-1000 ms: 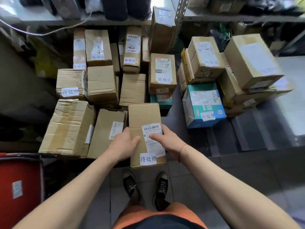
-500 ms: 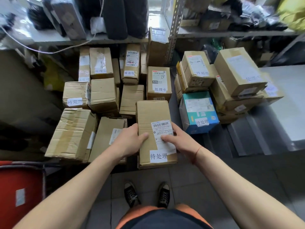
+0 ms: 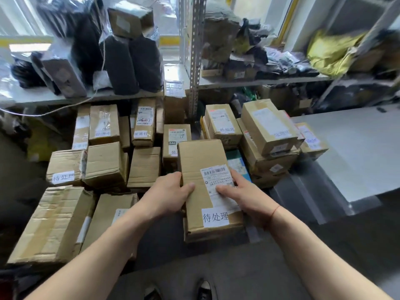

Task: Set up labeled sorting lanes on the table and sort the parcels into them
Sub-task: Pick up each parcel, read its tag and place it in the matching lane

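Parcel gripped at both sides — left hand and right hand, fingers curled round its edges, thumbs on top — above floor-stacked boxes, beside grey table.

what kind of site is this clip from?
Likely a parcel depot or courier stockroom. Labelled cardboard parcels are piled on the floor, metal racking holds bagged goods, and both hands hold a box with a barcode label and a handwritten status sticker.

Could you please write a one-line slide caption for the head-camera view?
Both hands, left and right, grip a labeled cardboard parcel above stacked boxes, beside a gray table.
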The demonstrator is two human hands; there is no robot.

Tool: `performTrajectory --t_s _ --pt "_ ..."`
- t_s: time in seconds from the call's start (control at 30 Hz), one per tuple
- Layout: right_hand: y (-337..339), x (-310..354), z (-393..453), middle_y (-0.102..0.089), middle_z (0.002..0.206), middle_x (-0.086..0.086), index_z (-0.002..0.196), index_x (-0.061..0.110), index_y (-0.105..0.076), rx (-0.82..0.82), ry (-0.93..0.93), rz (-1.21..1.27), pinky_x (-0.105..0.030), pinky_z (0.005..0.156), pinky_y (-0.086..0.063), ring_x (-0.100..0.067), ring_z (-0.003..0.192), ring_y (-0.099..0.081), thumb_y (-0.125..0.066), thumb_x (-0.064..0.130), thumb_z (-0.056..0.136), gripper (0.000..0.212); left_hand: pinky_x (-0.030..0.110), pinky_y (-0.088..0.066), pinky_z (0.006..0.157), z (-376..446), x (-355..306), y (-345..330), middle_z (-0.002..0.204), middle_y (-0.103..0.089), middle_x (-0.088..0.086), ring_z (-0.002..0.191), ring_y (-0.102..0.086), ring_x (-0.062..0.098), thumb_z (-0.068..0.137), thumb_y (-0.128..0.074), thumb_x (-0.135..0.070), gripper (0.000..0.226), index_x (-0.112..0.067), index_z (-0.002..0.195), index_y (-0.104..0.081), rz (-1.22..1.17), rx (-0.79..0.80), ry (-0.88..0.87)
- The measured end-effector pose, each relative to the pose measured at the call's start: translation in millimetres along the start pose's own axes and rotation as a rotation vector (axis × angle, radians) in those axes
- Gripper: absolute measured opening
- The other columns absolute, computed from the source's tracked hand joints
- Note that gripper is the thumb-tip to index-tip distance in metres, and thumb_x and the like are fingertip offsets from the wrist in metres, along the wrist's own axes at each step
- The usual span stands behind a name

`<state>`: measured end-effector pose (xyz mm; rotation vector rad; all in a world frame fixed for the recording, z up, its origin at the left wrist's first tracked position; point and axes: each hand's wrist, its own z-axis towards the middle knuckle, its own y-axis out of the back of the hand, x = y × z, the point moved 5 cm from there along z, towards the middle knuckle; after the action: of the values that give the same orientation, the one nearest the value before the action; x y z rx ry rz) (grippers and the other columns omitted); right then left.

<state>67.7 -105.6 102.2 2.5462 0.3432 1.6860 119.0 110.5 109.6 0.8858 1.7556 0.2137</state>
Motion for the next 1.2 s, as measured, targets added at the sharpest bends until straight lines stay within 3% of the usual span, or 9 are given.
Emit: performTrajectory --t_s 0.13,0.2,0.43,0.6,0.8,1.0,1.2 --pt "42 12 -1 -0.075 0.125 0.013 0.139 0.043 -0.055 -0.076 0.01 -0.098 -0.034 0.103 -0.056 -0.005 0.112 -0.072 -0.075 0.034 0.094 0.05 0.044 -0.067 0.065 17 -37 -16 0.117 -0.07 0.003 0.101 -0.074 0.024 0.105 -0.062 -0.034 0.021 -0.017 0.117 -0.064 -0.131 0.056 0.0" --pt "59 17 -1 -0.075 0.12 0.016 0.14 0.04 -0.055 -0.088 0.01 -0.12 -0.028 0.1 -0.058 0.0 0.107 -0.072 -0.072 0.025 0.099 0.046 0.046 -0.066 0.062 28 -50 -26 0.118 -0.071 0.006 0.1 -0.075 0.027 0.105 -0.062 -0.03 0.019 -0.014 0.116 -0.065 -0.185 0.08 0.006" --pt "103 10 17 -0.074 0.129 0.002 0.141 0.03 -0.055 -0.033 -0.091 0.024 -0.042 0.106 -0.056 -0.017 0.118 -0.071 -0.055 -0.006 0.101 0.054 0.052 -0.067 0.067 53 -81 -55 0.11 -0.076 0.008 0.086 -0.08 0.029 0.107 -0.059 -0.023 0.016 -0.011 0.116 -0.066 -0.277 0.108 0.015" --pt "119 7 37 -0.073 0.131 0.001 0.134 0.035 -0.055 -0.017 -0.106 0.032 -0.048 0.11 -0.052 -0.02 0.123 -0.069 -0.051 -0.01 0.1 0.057 0.052 -0.067 0.066 71 -91 -67 0.109 -0.077 0.008 0.084 -0.08 0.03 0.106 -0.057 -0.018 0.014 -0.012 0.112 -0.068 -0.301 0.091 0.031" --pt "125 4 47 -0.076 0.123 0.003 0.146 0.028 -0.057 -0.079 -0.077 -0.003 -0.043 0.101 -0.059 -0.016 0.113 -0.073 -0.063 -0.003 0.099 0.056 0.054 -0.066 0.069 82 -85 -69 0.107 -0.078 0.008 0.084 -0.08 0.032 0.106 -0.057 -0.017 0.016 -0.01 0.114 -0.069 -0.323 0.084 0.067" --pt "126 -5 47 -0.076 0.121 0.005 0.146 0.032 -0.059 -0.165 -0.05 0.01 -0.042 0.096 -0.062 -0.016 0.108 -0.075 -0.071 0.002 0.097 0.059 0.051 -0.067 0.069 84 -81 -71 0.112 -0.077 0.006 0.087 -0.08 0.028 0.107 -0.058 -0.02 0.016 -0.013 0.118 -0.068 -0.318 0.078 0.051" --pt "131 2 45 -0.073 0.122 0.008 0.15 0.032 -0.055 -0.223 -0.017 -0.016 -0.026 0.079 -0.062 -0.008 0.102 -0.075 -0.071 0.006 0.098 0.061 0.052 -0.067 0.07 88 -87 -71 0.113 -0.077 0.006 0.085 -0.08 0.029 0.106 -0.057 -0.018 0.017 -0.013 0.118 -0.068 -0.331 0.08 0.05"
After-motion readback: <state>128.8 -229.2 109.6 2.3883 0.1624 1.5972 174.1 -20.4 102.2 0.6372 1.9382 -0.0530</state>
